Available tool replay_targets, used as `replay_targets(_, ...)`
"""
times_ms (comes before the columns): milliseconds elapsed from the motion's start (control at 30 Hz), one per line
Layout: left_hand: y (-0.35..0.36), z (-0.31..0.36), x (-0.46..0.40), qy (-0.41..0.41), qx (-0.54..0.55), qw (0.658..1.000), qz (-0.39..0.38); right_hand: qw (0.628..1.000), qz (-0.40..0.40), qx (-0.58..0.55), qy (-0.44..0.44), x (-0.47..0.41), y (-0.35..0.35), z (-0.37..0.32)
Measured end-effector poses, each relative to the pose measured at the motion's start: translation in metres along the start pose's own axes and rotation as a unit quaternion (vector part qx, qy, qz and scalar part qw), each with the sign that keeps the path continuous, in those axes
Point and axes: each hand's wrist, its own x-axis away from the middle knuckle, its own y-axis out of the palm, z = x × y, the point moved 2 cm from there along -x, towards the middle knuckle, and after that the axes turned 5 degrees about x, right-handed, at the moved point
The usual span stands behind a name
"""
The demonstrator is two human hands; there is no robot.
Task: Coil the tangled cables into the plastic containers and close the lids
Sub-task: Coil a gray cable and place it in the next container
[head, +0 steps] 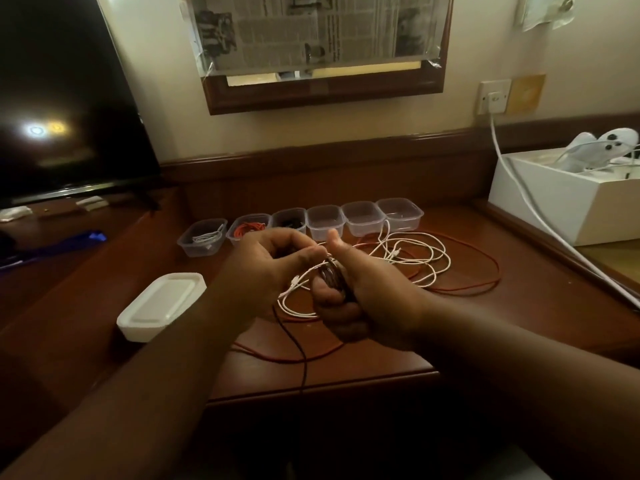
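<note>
From the head camera, both hands meet above the middle of a dark wooden desk (450,341). The right hand (360,299) is curled closed around a small coil of dark cable (333,274), thumb raised, while the left hand (273,258) pinches the same cable just beside the coil; a loose dark strand hangs from the hands and trails over the desk's front edge. Beneath and behind the hands, a white cable (408,258) lies in tangled loops on the desk, mixed with a long red cable (485,271) that sweeps out to the right and curls back near the front edge. A row of six clear plastic containers (362,220) stands open along the back of the desk: the leftmost holds a white cable, the next a red one, the third something dark, and the rest look empty. A stack of white lids (162,306) sits to the left. A white box (568,199) rests at the right, a dark television screen (62,109) at the left.
</note>
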Motion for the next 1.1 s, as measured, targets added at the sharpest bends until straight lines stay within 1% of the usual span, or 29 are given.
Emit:
replay_targets(67, 0.011, -0.012, 0.003, -0.084, 0.139, 0.986, 0.024, 0.984, -0.076, -0.156, -0.032, 0.003, 0.009, -0.009)
replay_targets(100, 0.019, -0.016, 0.006, -0.118, 0.194, 0.973, 0.045, 0.973, -0.088, -0.204, -0.059, 0.004, 0.011, -0.015)
replay_targets(167, 0.037, -0.020, 0.013, -0.160, 0.266, 0.949, 0.055, 0.958, -0.053, -0.254, -0.119, 0.002, 0.007, -0.028)
replay_targets(200, 0.044, -0.020, 0.016, -0.168, 0.285, 0.943, 0.040, 0.959, -0.013, -0.240, -0.151, 0.000, 0.004, -0.033)
replay_targets(233, 0.049, -0.020, 0.019, -0.173, 0.292, 0.941, 0.021, 0.963, 0.037, -0.194, -0.183, -0.001, 0.000, -0.038)
replay_targets(267, 0.051, -0.019, 0.022, -0.183, 0.281, 0.942, 0.009, 0.965, 0.096, -0.111, -0.215, -0.002, -0.005, -0.041)
replay_targets(300, 0.052, -0.018, 0.023, -0.193, 0.255, 0.948, 0.002, 0.953, 0.164, 0.016, -0.254, -0.003, -0.011, -0.042)
replay_targets(333, 0.051, -0.016, 0.024, -0.199, 0.224, 0.954, -0.007, 0.908, 0.227, 0.181, -0.301, -0.001, -0.015, -0.043)
replay_targets(367, 0.050, -0.016, 0.024, -0.198, 0.193, 0.961, -0.018, 0.835, 0.265, 0.350, -0.333, 0.001, -0.016, -0.043)
replay_targets(400, 0.049, -0.012, 0.024, -0.191, 0.158, 0.968, -0.026, 0.754, 0.279, 0.489, -0.338, 0.002, -0.018, -0.042)
replay_targets(433, 0.045, -0.010, 0.023, -0.178, 0.117, 0.977, -0.026, 0.688, 0.284, 0.587, -0.320, 0.002, -0.020, -0.040)
replay_targets(467, 0.039, -0.005, 0.022, -0.157, 0.064, 0.985, -0.025, 0.644, 0.286, 0.646, -0.294, 0.002, -0.021, -0.037)
replay_targets(500, 0.032, 0.000, 0.020, -0.119, 0.000, 0.993, -0.023, 0.611, 0.288, 0.688, -0.265, 0.001, -0.021, -0.035)
replay_targets(533, 0.025, 0.005, 0.019, -0.075, -0.062, 0.995, -0.025, 0.591, 0.287, 0.718, -0.230, 0.001, -0.022, -0.030)
replay_targets(567, 0.018, 0.009, 0.017, -0.031, -0.117, 0.992, -0.029, 0.580, 0.283, 0.738, -0.195, -0.001, -0.021, -0.024)
replay_targets(600, 0.012, 0.012, 0.016, 0.003, -0.162, 0.986, -0.028, 0.586, 0.276, 0.745, -0.160, -0.001, -0.019, -0.019)
replay_targets(633, 0.006, 0.013, 0.015, 0.026, -0.184, 0.982, -0.015, 0.619, 0.261, 0.730, -0.120, 0.000, -0.015, -0.015)
replay_targets(667, 0.003, 0.014, 0.014, 0.032, -0.181, 0.983, -0.003, 0.678, 0.242, 0.689, -0.078, 0.001, -0.010, -0.014)
replay_targets(700, -0.001, 0.014, 0.012, 0.026, -0.160, 0.987, 0.004, 0.761, 0.213, 0.611, -0.043, 0.002, -0.006, -0.014)
replay_targets(733, -0.002, 0.014, 0.012, 0.012, -0.123, 0.992, 0.002, 0.853, 0.168, 0.493, -0.010, 0.002, -0.002, -0.014)
replay_targets(767, -0.004, 0.009, 0.011, -0.010, -0.068, 0.998, -0.001, 0.932, 0.110, 0.345, 0.022, 0.003, 0.002, -0.014)
replay_targets(800, -0.003, 0.005, 0.012, -0.037, 0.001, 0.999, -0.003, 0.981, 0.041, 0.184, 0.049, 0.005, 0.006, -0.014)
replay_targets(833, -0.001, 0.000, 0.013, -0.063, 0.072, 0.995, 0.003, 0.998, -0.019, 0.032, 0.052, 0.008, 0.008, -0.016)
replay_targets(867, 0.002, -0.006, 0.014, -0.090, 0.138, 0.986, 0.015, 0.994, -0.061, -0.090, 0.031, 0.010, 0.010, -0.021)
replay_targets(900, 0.006, -0.011, 0.016, -0.109, 0.183, 0.977, 0.029, 0.982, -0.076, -0.175, -0.009, 0.011, 0.010, -0.027)
replay_targets(933, 0.013, -0.014, 0.019, -0.123, 0.207, 0.970, 0.036, 0.969, -0.066, -0.229, -0.057, 0.011, 0.008, -0.033)
replay_targets(1000, 0.028, -0.015, 0.025, -0.141, 0.206, 0.968, 0.027, 0.953, 0.012, -0.256, -0.159, 0.009, 0.003, -0.043)
replay_targets(1067, 0.038, -0.012, 0.030, -0.155, 0.163, 0.974, 0.006, 0.942, 0.117, -0.217, -0.227, 0.004, -0.006, -0.048)
replay_targets(1100, 0.040, -0.011, 0.031, -0.157, 0.125, 0.980, -0.004, 0.940, 0.165, -0.182, -0.238, 0.000, -0.011, -0.048)
